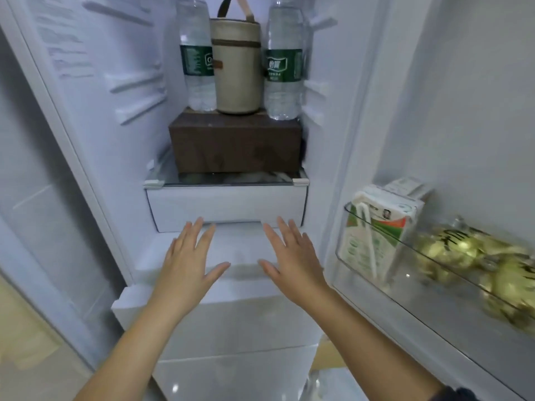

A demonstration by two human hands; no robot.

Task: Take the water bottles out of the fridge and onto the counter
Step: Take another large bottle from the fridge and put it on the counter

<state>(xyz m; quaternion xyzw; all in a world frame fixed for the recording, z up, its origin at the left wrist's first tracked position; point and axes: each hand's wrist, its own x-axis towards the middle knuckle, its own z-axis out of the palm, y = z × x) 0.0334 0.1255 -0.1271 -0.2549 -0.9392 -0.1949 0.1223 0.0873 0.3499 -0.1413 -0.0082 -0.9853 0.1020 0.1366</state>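
Well, the left hand [189,256] and right hand [292,256] hover palms down before a white drawer [225,205], fingers spread, holding nothing. Above, on a brown box [234,143], the left water bottle [197,59] and right water bottle [285,65] flank a beige pouch [237,68], the right one near the fridge wall. Their green labels are too blurred to read.

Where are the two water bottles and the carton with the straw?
left water bottle [197,60], head view, on its green label.
right water bottle [283,65], head view, on its green label.
carton with a straw [385,218], head view, on its upper part.
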